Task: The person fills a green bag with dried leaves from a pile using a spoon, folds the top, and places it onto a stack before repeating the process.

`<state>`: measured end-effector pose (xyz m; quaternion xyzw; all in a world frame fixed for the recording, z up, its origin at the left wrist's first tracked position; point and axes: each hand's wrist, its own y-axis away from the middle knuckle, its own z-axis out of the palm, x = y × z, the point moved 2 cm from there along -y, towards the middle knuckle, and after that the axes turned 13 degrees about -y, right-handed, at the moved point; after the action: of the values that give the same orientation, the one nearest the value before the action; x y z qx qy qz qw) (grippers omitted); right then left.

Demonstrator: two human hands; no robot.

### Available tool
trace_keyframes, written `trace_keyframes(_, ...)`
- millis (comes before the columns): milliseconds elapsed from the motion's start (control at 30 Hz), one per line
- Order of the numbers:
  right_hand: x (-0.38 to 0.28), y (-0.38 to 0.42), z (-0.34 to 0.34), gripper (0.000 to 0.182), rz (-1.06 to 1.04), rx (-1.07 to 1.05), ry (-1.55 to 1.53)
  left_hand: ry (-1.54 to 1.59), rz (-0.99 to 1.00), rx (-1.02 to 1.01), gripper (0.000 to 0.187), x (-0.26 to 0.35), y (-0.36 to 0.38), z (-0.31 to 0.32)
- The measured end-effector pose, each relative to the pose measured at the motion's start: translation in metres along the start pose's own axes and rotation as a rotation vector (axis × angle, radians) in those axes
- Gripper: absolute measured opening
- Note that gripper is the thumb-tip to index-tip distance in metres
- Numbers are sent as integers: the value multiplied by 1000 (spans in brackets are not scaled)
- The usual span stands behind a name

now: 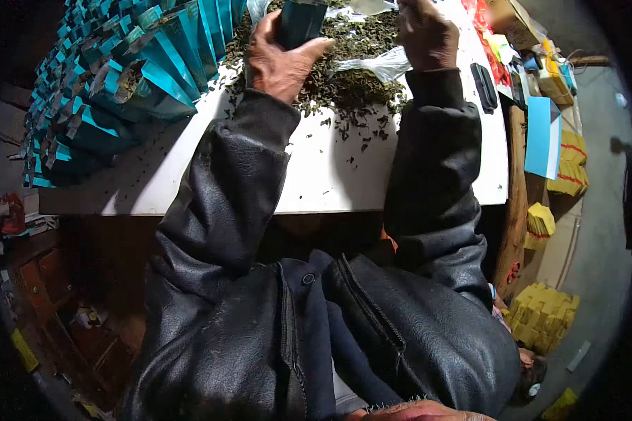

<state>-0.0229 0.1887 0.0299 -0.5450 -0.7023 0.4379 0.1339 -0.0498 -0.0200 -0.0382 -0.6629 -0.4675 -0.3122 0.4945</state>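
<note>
My left hand (281,70) is wrapped round a dark teal packet (302,24) at the top of the view. The packet stands over a pile of dark dried leaves (358,52) on the white table. To the right, my right hand (428,42) is raised above the pile's edge with its fingers bent together; the view's top edge cuts it off, so I cannot see what is in it. A clear plastic bag (386,67) lies on the leaves between both hands.
Rows of teal packets (168,59) stand crowded on the left of the white table (323,179). A black phone-like object (483,88) lies near its right edge. Beyond are a light blue card (539,137) and yellow bundles (541,316). Loose leaves are scattered towards me.
</note>
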Motion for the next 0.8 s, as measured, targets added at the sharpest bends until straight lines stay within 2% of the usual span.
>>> trace_keyframes(33, 5, 3, 9, 9, -41, 19, 79, -13, -24, 28, 78, 2, 1, -2)
trace_keyframes(67, 11, 6, 21, 7, 55, -39, 153, -11, -24, 29, 78, 4, 2, -4)
trace_keyframes(100, 15, 9, 30, 9, 84, -20, 58, -56, -83, 17, 83, 12, 3, -7)
trace_keyframes(167, 13, 14, 38, 12, 65, -119, 107, -99, -141, 10, 87, 17, 4, -9)
trace_keyframes(200, 11, 16, 42, 9, 234, -229, 82, -154, -139, 0, 89, 17, 3, -9)
trace_keyframes(233, 3, 18, 43, 10, 249, -239, 69, -210, -138, -10, 92, 16, 2, -9)
trace_keyframes(300, 18, 30, 57, 12, 296, -233, -355, -172, -145, -23, 92, 15, 2, -10)
trace_keyframes(433, 4, 26, 62, 13, 144, -373, -395, -196, -111, -62, 88, 14, 0, -7)
trace_keyframes(500, 10, 25, 71, 24, 282, -379, -532, -187, -82, -81, 86, 12, -1, -6)
trace_keyframes(533, 19, 27, 71, 26, 563, -515, -645, -198, -78, -104, 84, 11, 0, -5)
trace_keyframes(633, 22, 25, 66, 20, 596, -529, -671, -160, -58, -116, 78, 8, 0, -2)
trace_keyframes(667, 23, 26, 64, 16, 689, -494, -795, -111, -45, -100, 73, 7, 0, -2)
trace_keyframes(700, 24, 25, 59, 16, 690, -491, -795, -112, -43, -102, 73, 6, 0, -1)
trace_keyframes(767, 14, 19, 42, 15, 869, -433, -1099, 74, -6, -67, 60, 7, -1, -2)
trace_keyframes(800, 8, 13, 32, 15, 938, -434, -1022, 70, -9, -73, 57, 8, 0, -2)
